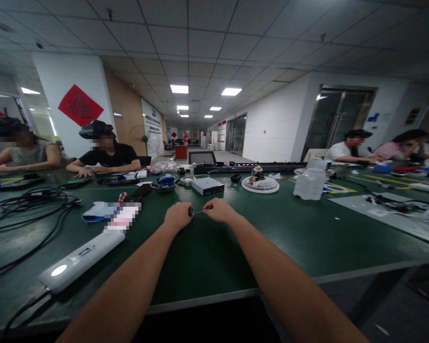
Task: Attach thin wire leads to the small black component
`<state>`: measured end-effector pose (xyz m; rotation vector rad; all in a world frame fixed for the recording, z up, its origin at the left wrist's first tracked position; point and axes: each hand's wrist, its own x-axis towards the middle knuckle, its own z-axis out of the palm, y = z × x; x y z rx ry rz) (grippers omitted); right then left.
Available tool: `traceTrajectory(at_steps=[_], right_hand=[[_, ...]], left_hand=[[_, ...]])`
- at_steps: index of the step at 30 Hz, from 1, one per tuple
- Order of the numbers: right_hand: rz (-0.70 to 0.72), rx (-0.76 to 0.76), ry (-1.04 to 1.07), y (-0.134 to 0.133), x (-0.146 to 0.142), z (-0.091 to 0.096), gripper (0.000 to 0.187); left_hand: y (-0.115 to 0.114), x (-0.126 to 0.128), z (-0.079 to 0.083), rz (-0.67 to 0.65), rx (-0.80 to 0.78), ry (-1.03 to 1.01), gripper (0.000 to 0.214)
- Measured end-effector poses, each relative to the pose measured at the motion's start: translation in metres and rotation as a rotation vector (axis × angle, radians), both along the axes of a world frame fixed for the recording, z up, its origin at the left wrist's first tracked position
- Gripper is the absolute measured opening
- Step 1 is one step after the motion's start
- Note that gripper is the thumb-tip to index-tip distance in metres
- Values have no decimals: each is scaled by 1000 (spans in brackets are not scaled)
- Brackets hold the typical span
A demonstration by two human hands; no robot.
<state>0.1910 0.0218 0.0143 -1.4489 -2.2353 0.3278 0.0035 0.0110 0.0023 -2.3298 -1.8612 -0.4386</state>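
Note:
My left hand (178, 216) is closed around the dark handle of a screwdriver (190, 211). Its thin metal shaft points right, toward my right hand (218, 210). The fingers of that hand are pinched at the tip of the shaft; whatever small piece may be between them is too small to make out. Both hands are held low over the green table (207, 267). Just beyond them lies a flat silver box like a disc drive (208, 186), its narrow front facing me.
Left are a white handheld device (82, 262), a blue-white packet (98, 212) and black cables (32, 205). Behind the hands stand a bowl (163, 185), a white fan grille (260, 186) and a white plastic housing (311, 181). A grey panel (386, 214) lies right. Several people sit around.

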Motion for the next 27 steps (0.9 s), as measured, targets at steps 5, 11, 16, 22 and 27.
traceTrajectory(at_steps=[5,11,16,22,27], right_hand=[[-85,-76,32,3,-2,-2,19],[-98,-136,20,4,-2,-1,15],[-129,-160,47,4,-2,1,21],[-196,-165,14,4,-1,1,22],[-153,-213,-9,2,-5,2,19]], left_hand=[[-4,3,5,0,4,67,19],[-9,9,11,6,-4,136,20],[-10,11,12,-32,44,224,21],[-10,12,13,-34,51,237,20],[-7,14,9,-78,122,245,23]])
